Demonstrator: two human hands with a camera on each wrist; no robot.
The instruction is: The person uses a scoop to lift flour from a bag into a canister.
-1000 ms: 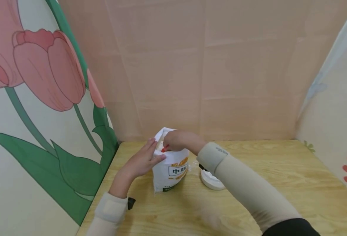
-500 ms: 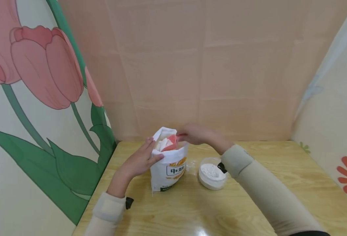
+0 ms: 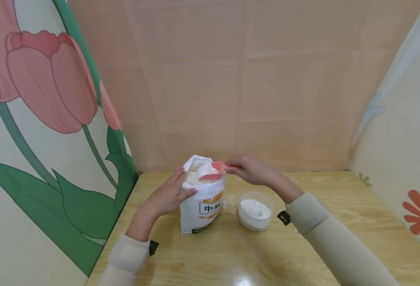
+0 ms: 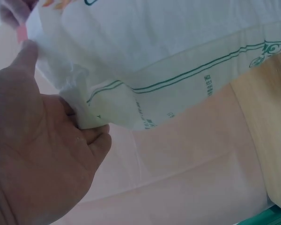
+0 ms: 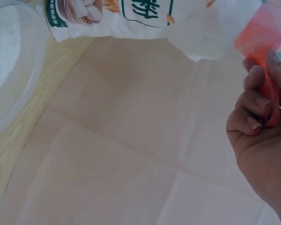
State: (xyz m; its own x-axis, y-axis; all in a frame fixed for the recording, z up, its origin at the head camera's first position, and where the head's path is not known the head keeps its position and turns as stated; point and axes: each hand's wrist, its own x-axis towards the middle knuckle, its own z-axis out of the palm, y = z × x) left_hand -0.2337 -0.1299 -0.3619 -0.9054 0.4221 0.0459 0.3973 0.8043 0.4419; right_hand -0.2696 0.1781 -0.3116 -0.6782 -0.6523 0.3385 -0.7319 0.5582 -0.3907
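A white flour bag [image 3: 200, 212] with printed labels stands upright, its top open. At its left rim my left hand [image 3: 164, 198] grips the bag, thumb in front; in the left wrist view fingers [image 4: 99, 140] curl round the bag's edge. My right hand [image 3: 253, 171] holds a red scoop [image 3: 218, 167] by its handle, at the right side of the bag's mouth. White flour [image 3: 206, 170] heaps in the scoop. The right wrist view has the fingers wrapped round the scoop's handle [image 5: 271, 101]. Right of the bag stands a clear round tub [image 3: 254, 226] with white flour inside.
Clear crinkled plastic [image 3: 229, 203] lies between bag and tub. The wooden table [image 3: 195, 262] meets a pinkish-brown backdrop [image 3: 238, 99] behind. A tulip-printed wall [image 3: 52, 83] borders the left, a flower-printed one [image 3: 403, 159] the right.
My right hand has risen out of the bag and moved right, bringing up the scoop loaded with flour. The tub has come into fuller view. My left hand stays on the bag's rim.
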